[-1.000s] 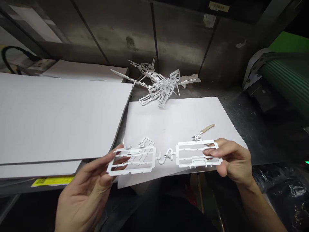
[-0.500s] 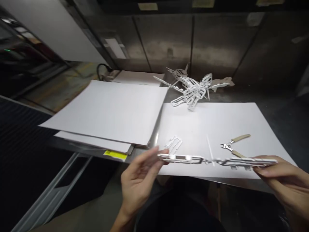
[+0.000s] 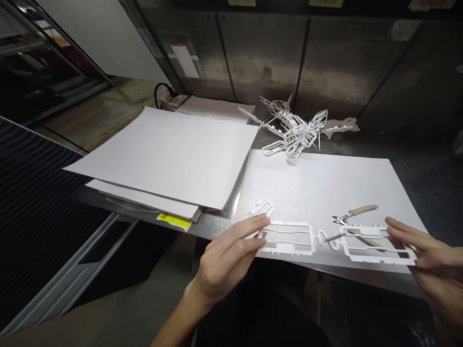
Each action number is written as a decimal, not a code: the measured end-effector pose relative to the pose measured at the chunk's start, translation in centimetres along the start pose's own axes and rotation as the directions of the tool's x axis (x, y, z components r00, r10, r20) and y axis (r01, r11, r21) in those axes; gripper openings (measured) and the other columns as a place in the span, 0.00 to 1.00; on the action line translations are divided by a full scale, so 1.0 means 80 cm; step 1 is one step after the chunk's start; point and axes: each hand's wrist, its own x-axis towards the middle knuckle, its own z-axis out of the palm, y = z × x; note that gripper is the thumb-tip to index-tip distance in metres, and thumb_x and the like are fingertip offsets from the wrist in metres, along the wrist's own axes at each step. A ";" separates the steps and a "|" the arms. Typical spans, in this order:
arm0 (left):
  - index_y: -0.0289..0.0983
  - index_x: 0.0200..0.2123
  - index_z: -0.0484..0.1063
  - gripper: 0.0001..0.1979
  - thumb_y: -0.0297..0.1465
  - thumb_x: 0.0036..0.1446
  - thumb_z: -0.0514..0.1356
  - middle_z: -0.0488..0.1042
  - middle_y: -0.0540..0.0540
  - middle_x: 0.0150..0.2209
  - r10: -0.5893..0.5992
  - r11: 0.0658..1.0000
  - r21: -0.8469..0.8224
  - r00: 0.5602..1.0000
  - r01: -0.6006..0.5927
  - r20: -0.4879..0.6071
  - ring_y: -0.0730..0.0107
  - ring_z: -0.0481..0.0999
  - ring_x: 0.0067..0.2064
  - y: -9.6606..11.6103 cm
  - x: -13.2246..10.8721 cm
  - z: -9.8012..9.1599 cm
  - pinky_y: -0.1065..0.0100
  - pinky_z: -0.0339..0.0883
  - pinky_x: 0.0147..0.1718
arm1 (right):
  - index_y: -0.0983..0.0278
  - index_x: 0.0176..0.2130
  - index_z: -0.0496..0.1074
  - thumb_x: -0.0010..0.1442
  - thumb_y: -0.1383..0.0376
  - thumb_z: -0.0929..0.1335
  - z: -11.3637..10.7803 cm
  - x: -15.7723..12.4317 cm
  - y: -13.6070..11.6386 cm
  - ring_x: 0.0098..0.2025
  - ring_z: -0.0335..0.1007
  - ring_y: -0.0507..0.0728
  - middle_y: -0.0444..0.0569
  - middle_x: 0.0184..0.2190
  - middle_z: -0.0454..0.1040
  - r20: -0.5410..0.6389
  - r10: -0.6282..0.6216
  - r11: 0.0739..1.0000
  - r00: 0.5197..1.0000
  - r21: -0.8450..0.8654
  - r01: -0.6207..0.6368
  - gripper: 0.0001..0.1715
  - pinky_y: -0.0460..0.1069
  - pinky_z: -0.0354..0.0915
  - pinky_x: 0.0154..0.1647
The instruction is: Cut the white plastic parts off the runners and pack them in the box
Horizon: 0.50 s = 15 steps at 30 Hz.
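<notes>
Where edge-on before, sprue [image 3: 327,239] now flat, both hands [image 3: 226,255] gripping

You have just one camera, and it sits on your head. It looks forward and down at the metal table [image 3: 415,159] from close by. Your left hand [image 3: 224,260] shows near the bottom middle, and your right hand [image 3: 430,262] at the bottom right. The dark wall [image 3: 260,53] is far off, the floor [image 3: 94,108] far left.

Stacked white sheets [image 3: 170,156], scrap plastic pile [image 3: 294,130], cutters [image 3: 352,214] on bench [image 3: 427,183].
</notes>
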 end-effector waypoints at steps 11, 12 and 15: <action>0.46 0.61 0.74 0.29 0.33 0.57 0.74 0.80 0.47 0.49 -0.445 0.887 -0.063 0.884 0.457 0.141 0.73 0.80 0.37 0.004 -0.003 0.009 0.70 0.81 0.41 | 0.56 0.46 0.73 0.50 0.59 0.83 0.012 0.032 0.006 0.37 0.82 0.57 0.46 0.34 0.82 0.229 0.486 0.847 0.844 0.116 -0.519 0.26 0.43 0.79 0.36; 0.44 0.60 0.75 0.27 0.32 0.57 0.73 0.79 0.46 0.50 -0.412 0.908 -0.021 0.901 0.418 0.134 0.73 0.80 0.38 0.004 -0.002 0.008 0.70 0.81 0.41 | 0.55 0.46 0.74 0.51 0.58 0.82 0.011 0.033 0.007 0.36 0.82 0.56 0.46 0.34 0.82 0.242 0.491 0.844 0.837 0.106 -0.526 0.26 0.42 0.78 0.36; 0.42 0.56 0.76 0.23 0.30 0.57 0.73 0.78 0.46 0.49 -0.360 0.933 0.039 0.927 0.358 0.105 0.74 0.78 0.38 0.005 0.000 0.006 0.70 0.80 0.41 | 0.51 0.54 0.73 0.55 0.54 0.80 0.002 0.035 0.013 0.46 0.82 0.60 0.48 0.43 0.83 0.279 0.423 0.901 0.862 -0.025 -0.434 0.30 0.48 0.80 0.45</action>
